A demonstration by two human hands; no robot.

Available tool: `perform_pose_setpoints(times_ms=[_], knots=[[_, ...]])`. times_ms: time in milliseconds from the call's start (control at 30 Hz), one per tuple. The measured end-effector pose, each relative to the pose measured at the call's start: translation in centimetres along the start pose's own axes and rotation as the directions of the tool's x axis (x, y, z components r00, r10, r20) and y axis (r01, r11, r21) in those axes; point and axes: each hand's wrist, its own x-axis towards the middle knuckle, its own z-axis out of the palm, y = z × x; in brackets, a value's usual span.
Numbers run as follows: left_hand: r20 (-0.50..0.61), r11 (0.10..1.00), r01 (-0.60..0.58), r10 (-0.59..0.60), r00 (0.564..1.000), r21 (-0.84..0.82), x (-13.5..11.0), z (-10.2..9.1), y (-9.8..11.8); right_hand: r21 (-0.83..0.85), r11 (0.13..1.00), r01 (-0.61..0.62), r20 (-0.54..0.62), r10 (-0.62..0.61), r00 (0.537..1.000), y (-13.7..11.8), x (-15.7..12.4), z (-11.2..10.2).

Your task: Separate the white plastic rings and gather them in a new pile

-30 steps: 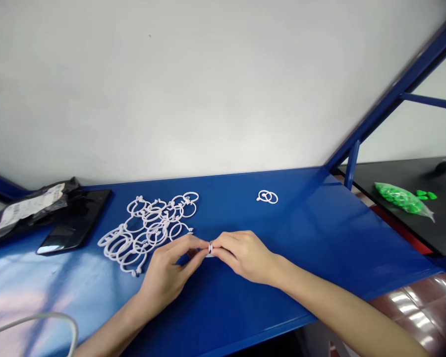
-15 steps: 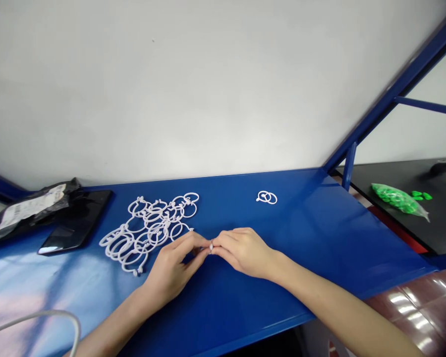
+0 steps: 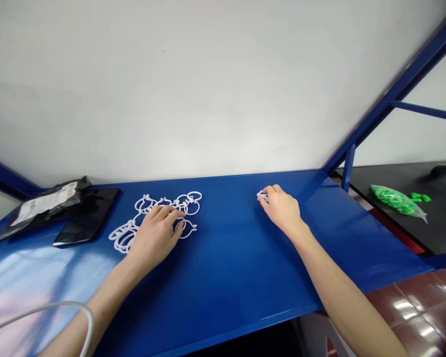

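Observation:
White plastic rings with small knobbed ends (image 3: pixel 193 193) lie in a loose, overlapping pile on the blue table (image 3: pixel 223 277). My left hand (image 3: pixel 158 233) is over the pile, palm down, thumb apart from the bent fingers; it hides the rings beneath, and no ring shows in its grip. Farther right, at the back of the table, my right hand (image 3: pixel 280 206) has its fingertips closed on a white ring (image 3: pixel 262 196), right where the small group of rings lies. The fingers cover most of that group, so its separate rings cannot be counted.
Left of the pile lie a black phone-like slab (image 3: pixel 85 218) and a black plastic parcel (image 3: pixel 44 206) with a label. A white cable (image 3: pixel 59 303) loops at lower left. Beyond the blue frame, a bag of green pieces (image 3: pixel 396 199) rests on a black surface (image 3: pixel 379 173).
My hands, previously together at the middle around a small white piece, have parted. The left has moved back onto the pile; the right has gone right and away to the small group of rings.

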Motion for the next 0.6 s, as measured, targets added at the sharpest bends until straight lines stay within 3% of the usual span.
perform_pose_setpoints(times_ms=[133,267,367,433,600], knots=[[-0.003,0.998,-0.055,0.055,0.998,-0.012,-0.2,0.7,1.6,-0.019,0.998,0.059,0.028,-0.059,0.998,-1.7,-1.0,0.0],[0.004,0.995,-0.097,0.097,0.995,-0.019,-0.4,0.9,2.6,0.097,0.964,0.246,0.047,-0.252,0.967,-4.0,-2.6,0.4],[0.014,0.994,-0.107,0.108,0.994,-0.032,-0.5,0.7,3.0,0.300,0.841,0.450,0.077,-0.492,0.867,-5.3,-3.7,0.8],[-0.014,0.993,-0.103,0.103,0.995,-0.062,-0.5,0.4,3.4,0.428,0.741,0.518,0.063,-0.596,0.801,-6.0,-4.3,1.0],[-0.124,0.973,-0.095,0.070,0.990,-0.208,-0.5,-0.4,5.3,0.661,0.578,0.479,0.016,-0.648,0.761,-6.9,-5.2,1.2]])
